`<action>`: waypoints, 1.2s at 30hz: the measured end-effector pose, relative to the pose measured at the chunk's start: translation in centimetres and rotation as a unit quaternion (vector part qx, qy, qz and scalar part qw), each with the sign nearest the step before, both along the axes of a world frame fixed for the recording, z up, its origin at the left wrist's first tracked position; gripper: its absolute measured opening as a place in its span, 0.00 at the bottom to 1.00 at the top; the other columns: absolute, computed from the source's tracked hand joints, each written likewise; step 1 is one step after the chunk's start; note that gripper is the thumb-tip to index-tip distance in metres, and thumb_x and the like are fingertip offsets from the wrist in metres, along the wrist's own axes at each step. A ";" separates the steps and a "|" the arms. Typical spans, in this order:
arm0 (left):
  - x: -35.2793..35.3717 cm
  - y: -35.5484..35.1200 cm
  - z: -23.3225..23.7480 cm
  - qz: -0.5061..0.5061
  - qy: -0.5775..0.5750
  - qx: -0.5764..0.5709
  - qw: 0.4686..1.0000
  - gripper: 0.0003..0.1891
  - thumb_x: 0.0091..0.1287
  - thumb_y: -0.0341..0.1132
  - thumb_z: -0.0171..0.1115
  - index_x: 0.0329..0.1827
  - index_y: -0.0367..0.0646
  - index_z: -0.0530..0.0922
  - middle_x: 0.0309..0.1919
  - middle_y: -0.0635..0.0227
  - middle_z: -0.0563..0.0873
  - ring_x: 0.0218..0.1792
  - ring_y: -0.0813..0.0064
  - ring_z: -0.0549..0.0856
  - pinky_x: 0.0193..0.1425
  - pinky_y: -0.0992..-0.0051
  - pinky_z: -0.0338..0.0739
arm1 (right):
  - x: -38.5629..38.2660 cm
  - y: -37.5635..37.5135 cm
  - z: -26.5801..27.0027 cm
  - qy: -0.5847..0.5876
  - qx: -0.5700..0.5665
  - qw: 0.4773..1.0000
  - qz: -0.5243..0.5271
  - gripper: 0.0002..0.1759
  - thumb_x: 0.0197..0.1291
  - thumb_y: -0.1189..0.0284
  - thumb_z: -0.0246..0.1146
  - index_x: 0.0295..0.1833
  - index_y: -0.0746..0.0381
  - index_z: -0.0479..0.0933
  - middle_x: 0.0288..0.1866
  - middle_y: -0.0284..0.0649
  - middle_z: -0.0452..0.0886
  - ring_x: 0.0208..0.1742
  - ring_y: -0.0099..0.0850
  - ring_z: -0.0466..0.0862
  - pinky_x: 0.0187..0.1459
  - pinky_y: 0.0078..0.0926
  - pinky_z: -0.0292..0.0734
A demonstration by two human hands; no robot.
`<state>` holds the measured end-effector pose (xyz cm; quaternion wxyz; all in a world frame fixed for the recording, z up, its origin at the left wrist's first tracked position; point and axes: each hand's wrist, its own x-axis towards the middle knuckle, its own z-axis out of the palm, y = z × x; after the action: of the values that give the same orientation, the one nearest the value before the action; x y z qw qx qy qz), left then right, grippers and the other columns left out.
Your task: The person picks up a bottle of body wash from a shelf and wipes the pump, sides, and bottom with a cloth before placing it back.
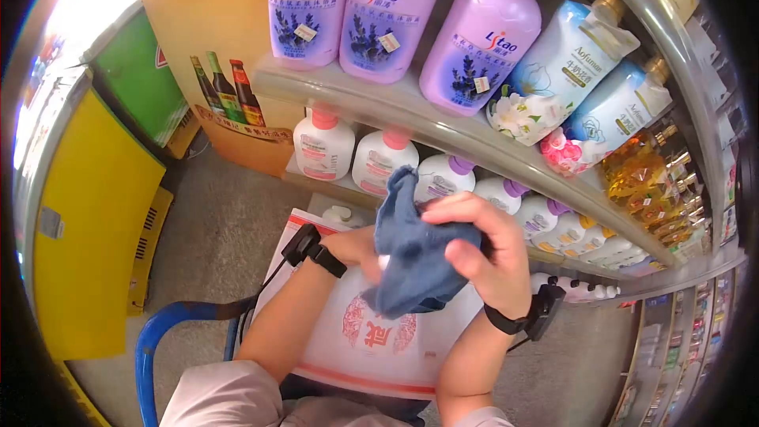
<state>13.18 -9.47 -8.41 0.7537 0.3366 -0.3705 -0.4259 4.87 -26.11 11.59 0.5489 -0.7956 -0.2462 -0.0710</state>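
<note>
A crumpled blue cloth [427, 257] hangs in front of me, over a white box. My right hand [494, 241] grips it from the right, thumb and fingers bent around its folds. My left hand [357, 250] reaches in at the cloth's left side, and its fingers are mostly hidden behind the fabric. A small white patch [384, 262] shows between that hand and the cloth; I cannot make out what it belongs to. Below lies the white box [332, 340] with red bands and red printing. Both wrists wear black straps with small devices.
Ahead, a shelf [348, 95] carries purple pump bottles [300, 16] and blue-white refill pouches [561, 71]. White bottles [324, 146] with pink or purple caps line the lower shelf. A blue tubular frame [146, 356] curves at left, near a yellow panel [87, 229].
</note>
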 end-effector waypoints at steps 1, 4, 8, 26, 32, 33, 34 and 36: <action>0.1 0.7 1.8 -0.002 -0.014 0.058 0.998 0.55 0.40 0.33 0.81 0.77 0.39 0.63 0.70 0.60 0.75 0.71 0.67 0.72 0.77 0.66 0.63 | -0.4 0.5 0.4 0.014 0.009 0.999 -0.049 0.15 0.69 0.67 0.62 0.53 0.66 0.82 0.48 0.44 0.86 0.49 0.30 0.83 0.56 0.26 0.74; 0.0 1.5 3.4 -0.005 0.150 0.101 0.984 0.55 0.44 0.36 0.78 0.79 0.40 0.60 0.72 0.60 0.73 0.74 0.65 0.69 0.80 0.65 0.59 | 1.2 1.7 -1.0 -0.040 0.009 0.981 -0.192 0.14 0.73 0.69 0.58 0.54 0.66 0.82 0.51 0.45 0.87 0.51 0.30 0.84 0.56 0.25 0.74; -0.3 1.3 3.1 0.076 0.229 0.149 0.959 0.39 0.69 0.44 0.65 0.79 0.40 0.61 0.73 0.60 0.71 0.74 0.69 0.71 0.76 0.70 0.65 | 4.2 2.8 -4.1 -0.169 -0.025 0.936 -0.309 0.17 0.77 0.67 0.55 0.62 0.66 0.77 0.53 0.48 0.86 0.55 0.35 0.84 0.59 0.29 0.74; -0.7 1.8 5.1 0.067 0.156 0.107 0.980 0.50 0.59 0.39 0.75 0.81 0.38 0.54 0.75 0.61 0.67 0.73 0.74 0.69 0.76 0.71 0.63 | 3.0 2.6 -4.5 -0.125 0.212 0.858 -0.451 0.09 0.78 0.70 0.55 0.51 0.65 0.75 0.45 0.33 0.79 0.46 0.19 0.75 0.50 0.18 0.69; -0.4 1.2 5.0 0.124 0.032 0.072 0.989 0.47 0.47 0.38 0.74 0.74 0.37 0.65 0.66 0.64 0.77 0.65 0.75 0.75 0.71 0.71 0.68 | 2.1 2.7 -3.6 -0.090 0.258 0.892 -0.360 0.10 0.78 0.69 0.55 0.55 0.64 0.73 0.47 0.31 0.77 0.46 0.18 0.74 0.50 0.18 0.69; -0.5 1.2 5.7 0.133 0.007 0.091 0.987 0.45 0.47 0.38 0.74 0.72 0.37 0.68 0.63 0.64 0.80 0.64 0.75 0.76 0.70 0.71 0.69 | 1.9 3.3 -3.3 -0.078 0.194 0.921 -0.330 0.10 0.76 0.70 0.58 0.55 0.64 0.74 0.49 0.32 0.77 0.47 0.18 0.74 0.52 0.19 0.69; -0.6 1.2 6.2 0.142 -0.018 0.110 0.984 0.43 0.47 0.38 0.74 0.71 0.37 0.70 0.61 0.65 0.82 0.62 0.75 0.78 0.69 0.71 0.70 | 1.9 3.7 -3.4 -0.072 0.164 0.950 -0.255 0.11 0.73 0.70 0.61 0.56 0.63 0.74 0.49 0.32 0.77 0.48 0.20 0.75 0.52 0.20 0.70; -0.7 1.2 6.5 0.162 -0.016 0.103 0.981 0.37 0.48 0.36 0.74 0.65 0.37 0.75 0.55 0.67 0.85 0.57 0.76 0.80 0.66 0.71 0.72 | 2.2 3.0 -3.7 -0.063 0.123 0.965 -0.224 0.16 0.71 0.70 0.64 0.60 0.64 0.74 0.53 0.36 0.78 0.52 0.23 0.77 0.56 0.23 0.70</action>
<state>12.51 -8.31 -1.91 0.7679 0.4745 -0.2777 -0.3287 7.02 -23.12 7.90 0.5962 -0.7505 -0.0847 -0.2722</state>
